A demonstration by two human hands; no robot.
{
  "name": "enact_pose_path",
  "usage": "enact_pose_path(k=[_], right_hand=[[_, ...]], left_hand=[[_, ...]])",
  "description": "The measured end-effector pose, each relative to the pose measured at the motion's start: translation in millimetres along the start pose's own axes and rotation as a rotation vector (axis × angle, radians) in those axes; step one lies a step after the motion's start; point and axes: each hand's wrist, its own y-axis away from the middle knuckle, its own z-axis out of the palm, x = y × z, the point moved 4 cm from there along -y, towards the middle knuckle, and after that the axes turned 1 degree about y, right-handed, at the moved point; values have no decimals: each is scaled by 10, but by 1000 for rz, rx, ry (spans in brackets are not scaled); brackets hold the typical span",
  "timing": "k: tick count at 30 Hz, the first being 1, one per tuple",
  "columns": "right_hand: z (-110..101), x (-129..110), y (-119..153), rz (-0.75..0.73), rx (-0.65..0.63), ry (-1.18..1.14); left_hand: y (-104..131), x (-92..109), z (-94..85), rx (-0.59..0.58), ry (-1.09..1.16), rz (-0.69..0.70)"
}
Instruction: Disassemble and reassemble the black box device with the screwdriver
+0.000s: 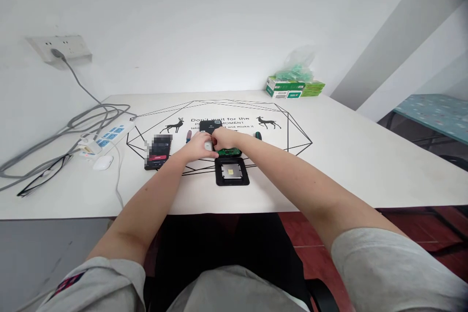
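Note:
A green circuit board [231,151] in a dark housing lies on the table in front of me. My left hand [199,147] grips its left side, the thumb along the near edge and the fingers farther back. Between that thumb and the fingers shows a pale part [208,146]. My right hand [224,138] is closed just above the board, fingers pinched downward; whatever they hold is hidden. Nearer to me lies an open black cover [219,179] with a silver metal plate [231,171] inside. Behind my hands is a black, flat object [211,125], partly covered.
Screwdriver-like handles, one red and blue [189,136], one dark green [258,135], flank my hands. A phone [159,152] lies to the left. Farther left are a power strip [111,137], cables, a white mouse [103,163] and glasses [44,176]. Green-and-white boxes [286,87] stand at the back.

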Motion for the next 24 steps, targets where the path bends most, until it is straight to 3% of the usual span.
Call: enact_pose_path(k=[6, 14, 16, 17, 19, 21, 24], right_hand=[[-70, 182, -24, -8, 8, -199], [-96, 303, 262, -44, 90, -519], [-64, 472, 412, 39, 255, -847], [-41, 608, 507, 156, 398, -1012], [22, 806, 682, 282, 536, -1077], [94, 929, 809, 370, 555, -1136], [192, 930, 858, 413, 454, -1245]], left_hand=[[1, 57, -10, -7, -6, 13], [5, 122, 7, 169, 11, 88], [-4, 129, 31, 198, 23, 91], [-7, 136, 39, 216, 29, 98], [-8, 152, 42, 263, 34, 113], [-1, 162, 38, 310, 33, 114], [21, 180, 49, 337, 25, 122]])
